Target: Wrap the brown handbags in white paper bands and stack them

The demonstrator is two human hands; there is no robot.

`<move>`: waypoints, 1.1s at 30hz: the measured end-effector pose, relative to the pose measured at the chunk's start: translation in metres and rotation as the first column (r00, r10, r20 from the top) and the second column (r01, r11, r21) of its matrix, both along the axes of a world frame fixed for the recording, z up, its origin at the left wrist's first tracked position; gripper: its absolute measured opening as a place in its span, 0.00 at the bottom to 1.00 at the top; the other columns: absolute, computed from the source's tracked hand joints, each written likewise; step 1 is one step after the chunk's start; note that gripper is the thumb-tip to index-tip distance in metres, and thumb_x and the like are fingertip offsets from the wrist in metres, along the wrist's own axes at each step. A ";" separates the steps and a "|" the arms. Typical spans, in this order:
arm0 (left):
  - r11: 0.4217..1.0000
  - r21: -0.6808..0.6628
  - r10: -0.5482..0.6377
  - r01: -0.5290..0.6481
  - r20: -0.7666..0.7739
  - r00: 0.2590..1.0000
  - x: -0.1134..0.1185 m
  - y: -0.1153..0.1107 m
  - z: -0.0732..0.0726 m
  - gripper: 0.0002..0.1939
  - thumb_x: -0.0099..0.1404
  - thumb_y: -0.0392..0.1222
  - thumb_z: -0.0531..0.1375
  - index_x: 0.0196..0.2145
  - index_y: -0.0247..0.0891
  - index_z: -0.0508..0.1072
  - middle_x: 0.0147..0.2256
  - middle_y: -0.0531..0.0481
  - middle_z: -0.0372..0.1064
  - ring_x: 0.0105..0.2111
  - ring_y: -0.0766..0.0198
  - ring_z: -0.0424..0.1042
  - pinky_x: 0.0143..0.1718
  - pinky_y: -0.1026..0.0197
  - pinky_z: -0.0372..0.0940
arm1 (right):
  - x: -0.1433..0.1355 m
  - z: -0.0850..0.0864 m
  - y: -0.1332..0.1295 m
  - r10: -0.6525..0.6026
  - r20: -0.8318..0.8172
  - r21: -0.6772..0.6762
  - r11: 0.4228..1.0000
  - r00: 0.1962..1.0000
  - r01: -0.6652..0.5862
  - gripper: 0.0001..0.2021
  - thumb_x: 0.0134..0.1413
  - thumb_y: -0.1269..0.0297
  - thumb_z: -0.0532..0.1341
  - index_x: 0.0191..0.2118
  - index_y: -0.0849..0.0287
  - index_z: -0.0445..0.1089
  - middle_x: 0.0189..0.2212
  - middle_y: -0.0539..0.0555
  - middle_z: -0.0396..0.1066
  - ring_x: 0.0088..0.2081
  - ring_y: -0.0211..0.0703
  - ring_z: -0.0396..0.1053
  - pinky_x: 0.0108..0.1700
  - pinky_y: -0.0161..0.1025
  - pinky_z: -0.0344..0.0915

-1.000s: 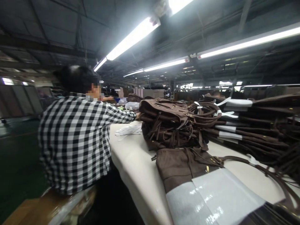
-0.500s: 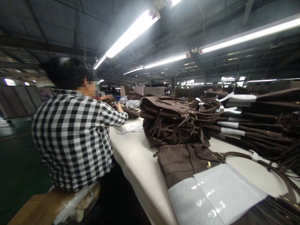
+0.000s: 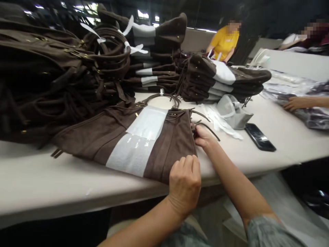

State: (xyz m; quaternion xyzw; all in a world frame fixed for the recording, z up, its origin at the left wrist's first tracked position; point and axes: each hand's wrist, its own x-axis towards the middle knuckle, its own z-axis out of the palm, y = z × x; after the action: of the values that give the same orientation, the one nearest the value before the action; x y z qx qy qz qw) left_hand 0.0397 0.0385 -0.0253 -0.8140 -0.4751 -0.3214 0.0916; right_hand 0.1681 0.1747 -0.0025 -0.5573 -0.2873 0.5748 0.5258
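Observation:
A dark brown handbag [image 3: 102,133] lies flat on the white table, its round handles [image 3: 177,100] pointing away from me. A strip of white wrapping paper [image 3: 136,147] runs across its middle. My left hand [image 3: 185,180] is closed in a fist on the bag's near right corner. At the bag's right side edge, my right hand [image 3: 204,136] has its fingers curled against the side, close to a thin brown strap [image 3: 209,129]. The bag partly hides those fingertips.
Stacked brown bags [image 3: 33,85] stand at the left, with more piles [image 3: 205,77] behind. White strips [image 3: 221,120], a grey pouch [image 3: 240,116] and a black phone [image 3: 260,137] lie on the right. Another person's hand [image 3: 295,103] rests on plastic-wrapped goods; a person in yellow [image 3: 223,43] is beyond.
My view has swung right and down, away from the person in the checked shirt. Both my hands have come into view at the bag's right end.

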 end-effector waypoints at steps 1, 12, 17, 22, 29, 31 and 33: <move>1.000 0.016 -0.005 0.005 -0.013 1.000 0.001 0.001 0.001 0.10 0.64 0.29 0.53 0.42 0.30 0.70 0.30 0.49 0.61 0.29 0.59 0.62 0.28 0.56 0.60 | 0.006 -0.001 -0.006 0.010 -0.041 -0.016 1.000 0.999 -0.011 0.16 0.56 0.52 0.61 0.26 0.59 0.69 0.17 0.48 0.67 0.23 0.39 0.66 0.28 0.34 0.64; 0.998 0.048 -0.036 0.040 -0.076 0.996 -0.005 -0.007 -0.001 0.14 0.63 0.29 0.54 0.47 0.25 0.70 0.29 0.50 0.60 0.27 0.63 0.62 0.26 0.57 0.57 | 0.012 -0.024 -0.065 0.191 0.013 0.061 0.980 0.981 -0.192 0.22 0.42 0.53 0.72 0.43 0.55 0.71 0.30 0.48 0.71 0.26 0.36 0.64 0.27 0.31 0.60; 0.986 0.141 -0.071 0.087 -0.116 0.991 -0.015 -0.018 -0.012 0.19 0.62 0.32 0.58 0.49 0.19 0.70 0.33 0.43 0.66 0.30 0.61 0.66 0.28 0.58 0.59 | 0.004 -0.037 -0.059 0.126 0.071 0.158 0.978 0.990 -0.136 0.24 0.41 0.55 0.72 0.45 0.59 0.72 0.31 0.50 0.71 0.29 0.37 0.65 0.31 0.31 0.62; 0.939 0.285 -0.138 0.193 -0.202 0.970 -0.015 -0.023 -0.022 0.13 0.61 0.28 0.55 0.42 0.18 0.74 0.32 0.41 0.68 0.26 0.64 0.65 0.23 0.60 0.55 | 0.001 -0.034 -0.063 0.115 0.134 0.114 0.985 0.984 -0.131 0.25 0.46 0.49 0.69 0.45 0.60 0.72 0.36 0.54 0.73 0.34 0.42 0.68 0.32 0.34 0.64; 0.901 0.417 -0.041 0.121 -0.195 0.980 0.002 -0.010 -0.026 0.07 0.55 0.24 0.62 0.35 0.22 0.75 0.24 0.50 0.64 0.21 0.68 0.61 0.18 0.62 0.50 | -0.005 -0.040 -0.058 -0.065 0.507 0.223 0.973 0.860 -0.059 0.25 0.46 0.50 0.68 0.48 0.59 0.73 0.45 0.57 0.74 0.47 0.53 0.70 0.47 0.42 0.67; 0.914 0.336 -0.183 0.229 -0.162 0.970 -0.003 -0.005 -0.015 0.09 0.60 0.28 0.58 0.39 0.23 0.75 0.25 0.50 0.65 0.22 0.68 0.62 0.18 0.64 0.55 | 0.009 -0.043 -0.047 -0.101 0.480 0.198 0.980 0.871 0.004 0.27 0.44 0.51 0.69 0.50 0.59 0.73 0.47 0.58 0.74 0.49 0.55 0.70 0.50 0.44 0.67; 0.915 0.184 -0.354 0.359 -0.060 0.933 -0.020 0.001 0.004 0.10 0.65 0.31 0.54 0.42 0.27 0.73 0.28 0.50 0.66 0.25 0.68 0.65 0.23 0.66 0.62 | 0.031 -0.046 -0.031 -0.135 0.478 0.138 0.987 0.868 0.078 0.29 0.40 0.52 0.71 0.50 0.61 0.73 0.46 0.59 0.75 0.48 0.57 0.71 0.49 0.47 0.68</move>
State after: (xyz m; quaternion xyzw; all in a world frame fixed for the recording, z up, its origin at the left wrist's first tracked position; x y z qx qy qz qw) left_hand 0.0202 0.0392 -0.0213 -0.8782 -0.2845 -0.3667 0.1156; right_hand 0.1995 0.1435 -0.0482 -0.6678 -0.4112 0.3691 0.4987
